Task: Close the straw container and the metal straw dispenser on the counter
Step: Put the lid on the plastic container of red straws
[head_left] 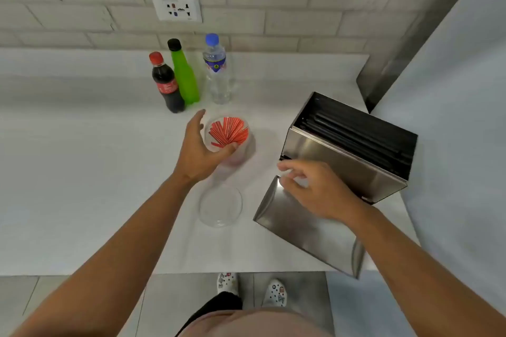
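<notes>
Left hand [198,150] fingers wrap clear round straw container [232,157]; right hand [312,189], fingers apart, on steel dispenser lid [301,230]; nxt: lift clear plastic lid [220,206] onto container.

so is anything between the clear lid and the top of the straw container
Nothing visible. The clear lid lies on the counter just in front of the straw container; only the left hand grips the container's side.

Bare arms, dark trousers, white clogs with charms

Both forearms are bare, with no sleeve, watch or ring visible on the left hand [198,149] or the right hand [312,189]. Below, dark trousers [219,306] and white perforated clogs [276,292] decorated with small colourful charms.
</notes>
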`<state>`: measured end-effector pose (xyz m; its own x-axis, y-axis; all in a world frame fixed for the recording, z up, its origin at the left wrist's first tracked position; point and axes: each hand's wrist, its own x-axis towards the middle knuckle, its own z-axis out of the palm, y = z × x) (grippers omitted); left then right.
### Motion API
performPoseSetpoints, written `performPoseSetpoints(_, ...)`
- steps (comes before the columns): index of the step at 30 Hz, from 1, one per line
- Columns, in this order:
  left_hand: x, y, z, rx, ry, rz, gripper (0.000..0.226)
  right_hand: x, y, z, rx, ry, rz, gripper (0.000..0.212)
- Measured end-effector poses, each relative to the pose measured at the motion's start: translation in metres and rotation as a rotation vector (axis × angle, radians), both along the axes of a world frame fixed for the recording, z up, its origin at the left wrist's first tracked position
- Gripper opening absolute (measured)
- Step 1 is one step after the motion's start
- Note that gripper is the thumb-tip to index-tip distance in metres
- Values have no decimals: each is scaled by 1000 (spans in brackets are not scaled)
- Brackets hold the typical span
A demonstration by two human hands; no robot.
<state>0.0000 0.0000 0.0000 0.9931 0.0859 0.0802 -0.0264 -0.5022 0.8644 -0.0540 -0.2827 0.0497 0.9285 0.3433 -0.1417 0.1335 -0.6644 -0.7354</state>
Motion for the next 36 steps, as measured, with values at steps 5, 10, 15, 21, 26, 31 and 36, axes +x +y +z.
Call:
performPoseSetpoints(5,-1,4,-18,-114,43,-55,108,6,42,-26,-143,25,38,38)
performPoseSetpoints(10,8,6,-25,-147,35,-116,108,8,83,-45,-395,-41,214,41)
performPoseSetpoints(15,13,3,-25,-156,-11,-67,97,15,118,-64,-617,-72,259,37)
performPoseSetpoints(21,12,9,-12,-177,-50,-53,96,25,131,-77,-669,-132,161,25)
performPoseSetpoints(26,4,21,7,-173,-80,-77,96,29,129,-71,-545,-124,75,20)
performPoseSetpoints(31,-7,28,35,-158,-142,-105,99,29,110,-33,-367,-58,-32,17)
performPoseSetpoints(36,-17,32,56,-170,-217,-131,99,20,76,-1,-53,-57,-224,12)
